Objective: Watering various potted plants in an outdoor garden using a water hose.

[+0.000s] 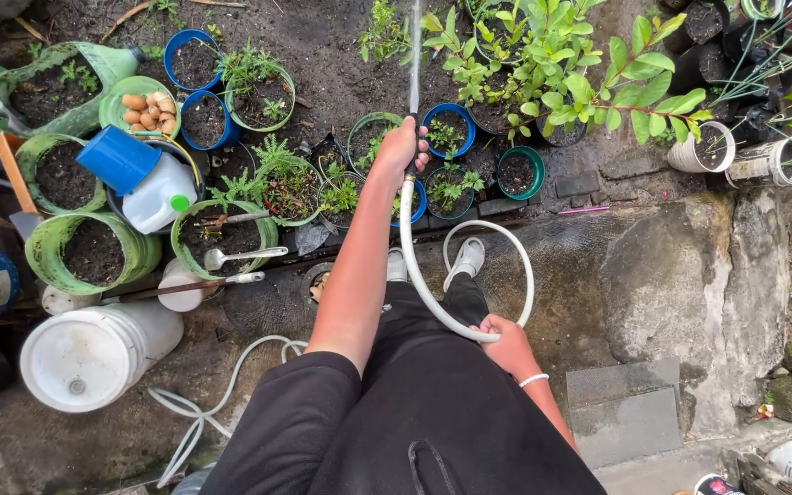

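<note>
- Head view, looking straight down: a person in black clothes stands on wet stone ground at the edge of a garden bed crowded with small potted plants.
- The left hand (402,147) reaches forward over the pots, its fingers curled tight around a white hose (412,246) at the base of a thin spray wand (413,55) that points away over the dark soil.
- The right hand (504,341) stays low beside the hip, fingers wrapped around the same hose, a white bracelet on its wrist.
- Between the two hands the hose curves downward, and behind the right hand it makes a loop around one grey shoe (466,258).
- More hose lies coiled on the ground at lower left, near an overturned white bucket (93,353).
- To the left, green and blue pots hold soil; a metal spoon (242,256) rests in one green pot (222,236).
- A blue cup (118,158) and a white jug (159,192) lie on a pot nearby.
- A leafy green shrub (552,64) fills the upper right.
</note>
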